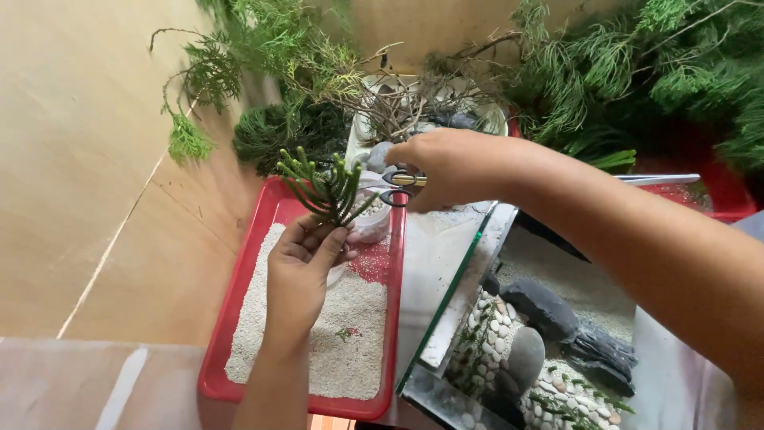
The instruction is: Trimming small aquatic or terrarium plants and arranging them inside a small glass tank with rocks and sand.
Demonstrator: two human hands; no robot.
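Observation:
My left hand (301, 267) holds a small green plant cutting (326, 185) with several upright branching stems, raised above a red tray (239, 279) of pale gravel. My right hand (450, 167) reaches across from the right and grips a pair of scissors (396, 183) with dark handle loops and a yellowish pivot, just right of the cutting. A small clear cup (372, 225) stands on the tray behind the cutting.
A glass tank (469, 287) at lower right holds sand, white pebbles, dark stones and small green sprigs. A white tub (430, 111) of dry twigs sits behind. Green foliage (637, 72) fills the back, with a second red tray (716, 191) at right. Tan floor lies at left.

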